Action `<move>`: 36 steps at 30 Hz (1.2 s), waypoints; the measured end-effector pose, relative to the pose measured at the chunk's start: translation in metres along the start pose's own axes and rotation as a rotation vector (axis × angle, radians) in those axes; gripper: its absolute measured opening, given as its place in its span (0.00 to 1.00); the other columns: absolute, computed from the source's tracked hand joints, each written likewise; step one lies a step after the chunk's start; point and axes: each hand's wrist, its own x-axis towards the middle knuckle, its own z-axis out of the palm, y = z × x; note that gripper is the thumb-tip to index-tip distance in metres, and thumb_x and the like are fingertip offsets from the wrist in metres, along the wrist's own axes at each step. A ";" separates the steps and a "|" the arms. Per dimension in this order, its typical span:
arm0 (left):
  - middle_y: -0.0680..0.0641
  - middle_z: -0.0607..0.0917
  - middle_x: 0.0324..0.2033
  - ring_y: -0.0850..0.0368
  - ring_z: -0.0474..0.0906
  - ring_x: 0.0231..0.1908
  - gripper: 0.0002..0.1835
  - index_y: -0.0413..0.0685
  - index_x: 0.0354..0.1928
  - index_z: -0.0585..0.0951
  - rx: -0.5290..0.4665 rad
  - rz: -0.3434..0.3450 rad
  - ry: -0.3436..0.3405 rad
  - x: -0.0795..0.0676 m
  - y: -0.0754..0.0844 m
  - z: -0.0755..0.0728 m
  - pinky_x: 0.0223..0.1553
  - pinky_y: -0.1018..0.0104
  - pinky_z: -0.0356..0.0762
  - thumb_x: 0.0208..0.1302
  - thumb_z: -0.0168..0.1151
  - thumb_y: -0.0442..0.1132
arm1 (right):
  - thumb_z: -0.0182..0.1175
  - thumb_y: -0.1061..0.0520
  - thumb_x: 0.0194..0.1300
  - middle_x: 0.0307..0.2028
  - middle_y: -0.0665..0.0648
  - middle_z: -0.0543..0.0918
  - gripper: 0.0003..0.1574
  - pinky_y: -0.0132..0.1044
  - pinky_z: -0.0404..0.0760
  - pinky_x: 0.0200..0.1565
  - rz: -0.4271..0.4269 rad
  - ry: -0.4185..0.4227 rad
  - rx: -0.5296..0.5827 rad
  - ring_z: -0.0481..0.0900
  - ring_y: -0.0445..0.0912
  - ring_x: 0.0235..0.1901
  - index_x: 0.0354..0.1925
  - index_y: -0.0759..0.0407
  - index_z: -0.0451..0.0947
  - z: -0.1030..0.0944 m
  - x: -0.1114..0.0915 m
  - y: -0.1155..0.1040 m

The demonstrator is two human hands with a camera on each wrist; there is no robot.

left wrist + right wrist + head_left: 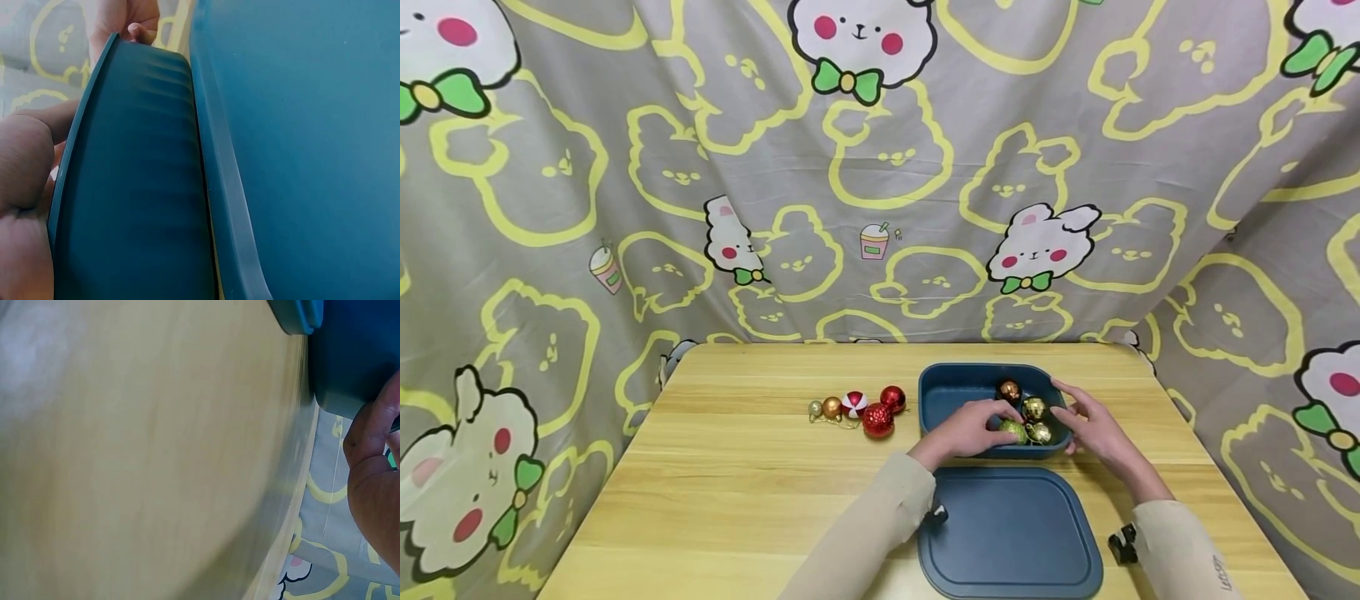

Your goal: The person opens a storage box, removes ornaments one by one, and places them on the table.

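Note:
Inside a dark blue plastic box (943, 398), my left hand (970, 427) pinches a glittery green Christmas bauble (1013, 430) between thumb and fingers. Close around it in the box's right half lie a bronze bauble (1009, 390), a mirrored gold bauble (1033, 407) and a pale gold bauble (1040, 433). My right hand (1096, 429) grips the box's right end, thumb over the rim and fingers outside against the wall. In the left wrist view the box's side wall (137, 162) hides the baubles and most of the left fingers. The right wrist view shows the right hand (378, 456) at the box corner.
A blue lid (1011, 533) lies flat on the wooden table (737, 500), just in front of the box. Left of the box sit a red glitter bauble (878, 421), a shiny red bauble (892, 398), a red-and-white bauble (854, 405) and small gold ones (832, 407). A patterned curtain (910, 225) surrounds the table.

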 end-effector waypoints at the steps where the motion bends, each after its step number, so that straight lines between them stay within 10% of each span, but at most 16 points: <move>1: 0.58 0.83 0.58 0.66 0.82 0.51 0.16 0.63 0.59 0.82 -0.011 0.001 0.005 -0.001 0.000 -0.001 0.50 0.72 0.81 0.73 0.63 0.52 | 0.55 0.51 0.81 0.43 0.70 0.73 0.41 0.46 0.87 0.26 -0.001 0.000 -0.001 0.78 0.48 0.18 0.83 0.52 0.52 0.000 0.000 0.000; 36: 0.59 0.83 0.58 0.62 0.82 0.54 0.16 0.65 0.60 0.84 -0.222 0.085 0.207 -0.014 -0.002 -0.015 0.53 0.71 0.81 0.72 0.66 0.50 | 0.54 0.51 0.81 0.42 0.68 0.70 0.40 0.46 0.87 0.26 -0.001 0.007 -0.032 0.76 0.48 0.18 0.83 0.53 0.52 0.001 0.000 0.001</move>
